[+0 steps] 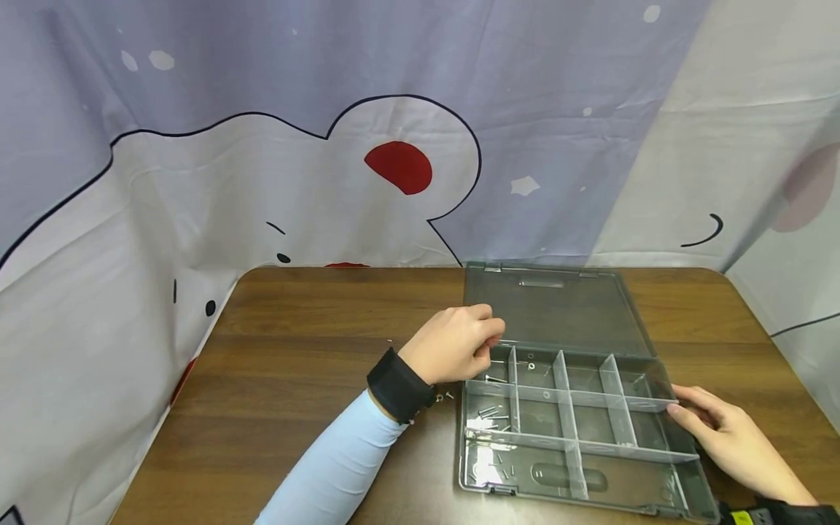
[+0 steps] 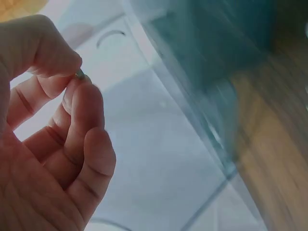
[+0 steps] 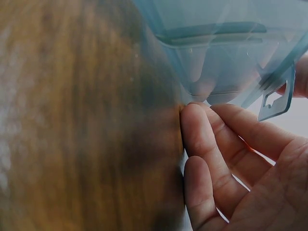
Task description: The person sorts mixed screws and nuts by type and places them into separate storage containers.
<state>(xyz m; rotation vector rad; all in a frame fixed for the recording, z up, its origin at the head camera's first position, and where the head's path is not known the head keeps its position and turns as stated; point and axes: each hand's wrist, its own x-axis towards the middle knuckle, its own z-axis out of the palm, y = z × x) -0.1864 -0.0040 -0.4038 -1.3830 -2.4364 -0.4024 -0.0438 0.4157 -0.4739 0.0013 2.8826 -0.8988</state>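
Note:
My left hand [image 1: 454,343] is over the back left compartment of a clear grey compartment box [image 1: 577,504]. Its thumb and forefinger pinch a tiny metal piece [image 2: 80,74], mostly hidden by the fingertips. My right hand [image 1: 735,437] holds the box's right side, the thumb at the rim and the other fingers [image 3: 196,126] low against the outer wall. Several screws [image 1: 494,417] lie in the left middle compartment, and smaller ones [image 1: 504,468] in the front left. One longer screw [image 1: 496,379] is at the back left, with nuts [image 1: 531,366] one compartment over.
The box's hinged lid [image 1: 558,313] lies folded back on the wooden table [image 1: 295,408]. A loose nut [image 1: 439,398] and a small screw [image 1: 449,395] lie left of the box, near my left wrist. Behind the table hangs a printed curtain [image 1: 262,182].

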